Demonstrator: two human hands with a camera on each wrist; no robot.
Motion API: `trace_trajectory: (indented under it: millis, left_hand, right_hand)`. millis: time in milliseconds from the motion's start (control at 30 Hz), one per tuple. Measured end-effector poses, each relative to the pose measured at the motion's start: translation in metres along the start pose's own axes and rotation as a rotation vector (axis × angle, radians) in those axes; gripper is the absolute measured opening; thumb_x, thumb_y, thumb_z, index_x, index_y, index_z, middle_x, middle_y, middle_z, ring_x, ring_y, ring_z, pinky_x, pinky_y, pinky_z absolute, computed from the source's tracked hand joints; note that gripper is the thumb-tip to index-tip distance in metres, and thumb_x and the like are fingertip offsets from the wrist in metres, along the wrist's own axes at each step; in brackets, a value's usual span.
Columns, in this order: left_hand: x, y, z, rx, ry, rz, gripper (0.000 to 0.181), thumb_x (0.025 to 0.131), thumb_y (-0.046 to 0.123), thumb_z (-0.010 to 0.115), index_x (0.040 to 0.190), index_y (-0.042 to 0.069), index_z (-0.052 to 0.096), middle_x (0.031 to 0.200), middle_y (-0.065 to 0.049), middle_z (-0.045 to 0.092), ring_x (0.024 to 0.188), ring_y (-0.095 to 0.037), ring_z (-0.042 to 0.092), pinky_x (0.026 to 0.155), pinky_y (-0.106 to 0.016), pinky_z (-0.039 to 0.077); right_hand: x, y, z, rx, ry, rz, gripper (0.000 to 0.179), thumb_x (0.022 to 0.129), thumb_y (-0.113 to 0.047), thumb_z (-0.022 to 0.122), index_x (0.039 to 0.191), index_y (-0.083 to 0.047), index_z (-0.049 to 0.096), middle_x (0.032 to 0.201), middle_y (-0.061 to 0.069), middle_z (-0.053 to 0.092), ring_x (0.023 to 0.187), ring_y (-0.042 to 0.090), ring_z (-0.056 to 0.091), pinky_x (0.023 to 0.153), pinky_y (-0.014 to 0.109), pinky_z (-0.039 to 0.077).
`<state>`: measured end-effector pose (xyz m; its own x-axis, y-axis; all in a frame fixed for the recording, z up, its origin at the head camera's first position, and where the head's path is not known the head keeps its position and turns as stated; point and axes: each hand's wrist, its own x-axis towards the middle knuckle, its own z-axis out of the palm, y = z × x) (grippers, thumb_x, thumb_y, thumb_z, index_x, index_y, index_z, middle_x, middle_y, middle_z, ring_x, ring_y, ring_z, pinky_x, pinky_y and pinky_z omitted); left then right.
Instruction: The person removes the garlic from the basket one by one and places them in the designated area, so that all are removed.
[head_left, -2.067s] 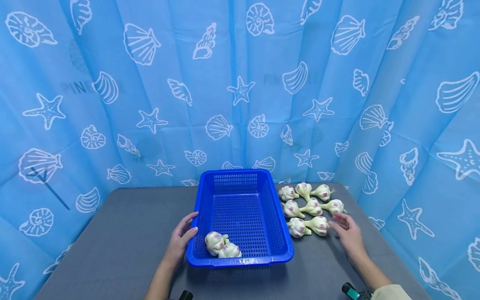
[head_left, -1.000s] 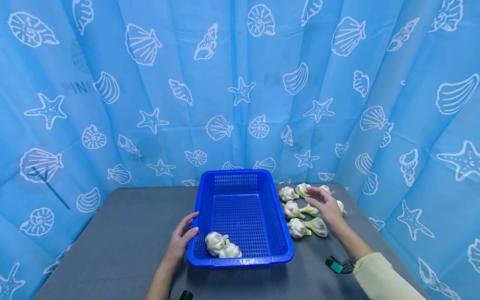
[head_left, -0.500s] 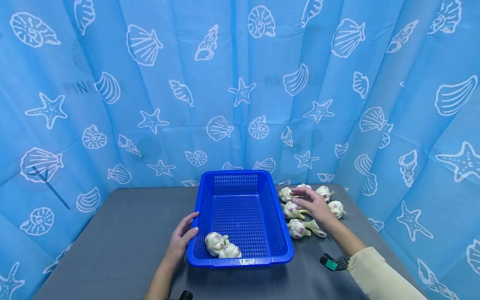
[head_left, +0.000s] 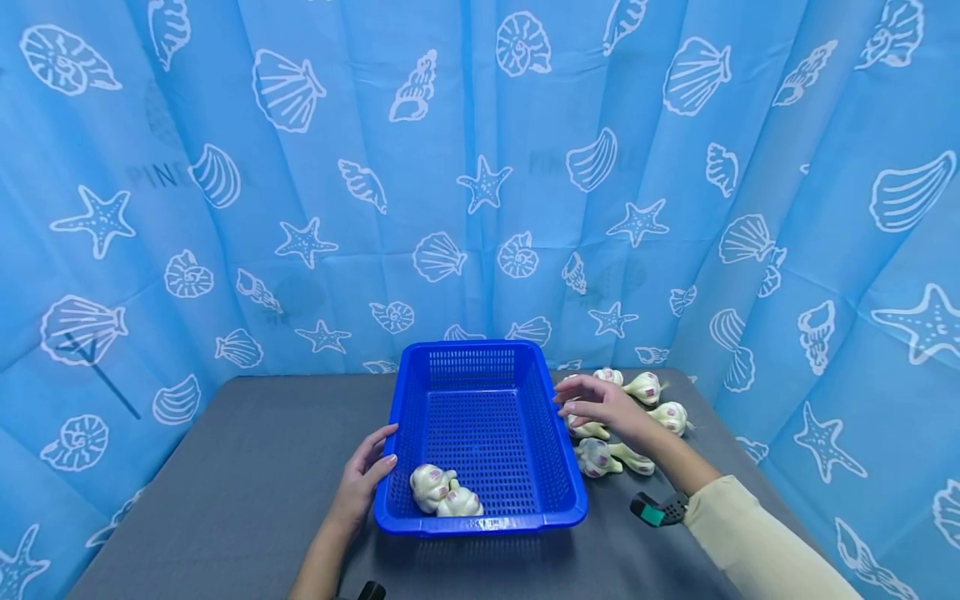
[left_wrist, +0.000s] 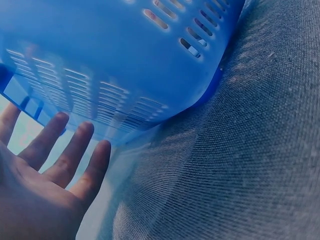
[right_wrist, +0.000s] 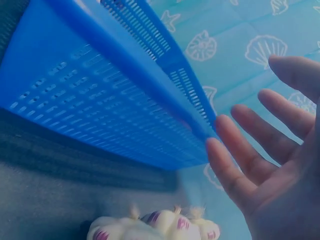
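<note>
A blue plastic basket (head_left: pixel 480 524) with slotted walls stands on the table, with two garlic bulbs (head_left: pixel 431 486) in its near left corner. My left hand (head_left: pixel 358 483) rests at the basket's left rim; in the left wrist view its fingers (left_wrist: pixel 75 155) lie extended against the slotted wall. Over the garlic on the right, my right hand (head_left: pixel 609 410) has its fingertips right at the basket's right rim. The right wrist view shows that palm bare, fingers spread and slightly bent. Some garlic bulbs (head_left: pixel 597 458) beside the basket are partly hidden under this hand.
More garlic bulbs (head_left: pixel 643 388) lie in rows on the right of the grey table (head_left: pixel 285 450). A black wrist device with a green patch (head_left: pixel 652 512) sits by the right sleeve (head_left: pixel 757 533). A blue seashell curtain (head_left: pixel 480 125) hangs behind and along both sides.
My right hand has moved left from the garlic's right side, across the bulbs, to the basket's right rim. My left hand and the two bulbs in the basket have stayed put.
</note>
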<state>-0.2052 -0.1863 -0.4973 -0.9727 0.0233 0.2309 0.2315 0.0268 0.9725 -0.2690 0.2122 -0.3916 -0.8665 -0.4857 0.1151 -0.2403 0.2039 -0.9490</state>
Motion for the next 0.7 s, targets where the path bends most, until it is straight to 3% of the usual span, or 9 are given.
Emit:
trace_trajectory:
  millis: [233,400,700]
  left_hand:
    - [-0.001,0.001,-0.001,0.005,-0.008,-0.006,0.047,0.097,0.018,0.055,0.142,0.010,0.047,0.143,-0.024,0.044,0.126,-0.044,0.045,0.094,-0.060,0.042]
    - [-0.002,0.001,-0.001,0.003,-0.008,-0.001,0.047,0.096,0.018,0.055,0.142,0.010,0.047,0.143,-0.024,0.044,0.126,-0.044,0.045,0.094,-0.060,0.042]
    - [-0.001,0.002,-0.001,0.001,-0.011,-0.014,0.047,0.097,0.019,0.055,0.142,0.011,0.047,0.144,-0.024,0.043,0.127,-0.043,0.044,0.094,-0.059,0.042]
  right_hand:
    - [0.012,-0.006,0.002,0.027,-0.118,0.017,0.039,0.098,-0.007,0.053,0.131,0.013,0.045,0.123,0.033,0.054,0.106,0.044,0.060,0.085,0.062,0.046]
    - [0.022,-0.012,0.004,0.040,-0.215,0.034,0.037,0.097,-0.006,0.054,0.130,0.010,0.048,0.122,0.035,0.054,0.105,0.048,0.058,0.081,0.055,0.051]
    - [0.040,-0.029,0.014,-0.025,-0.329,0.138,0.036,0.098,-0.010,0.054,0.132,0.001,0.051,0.121,0.025,0.058,0.109,0.044,0.058,0.082,0.053,0.052]
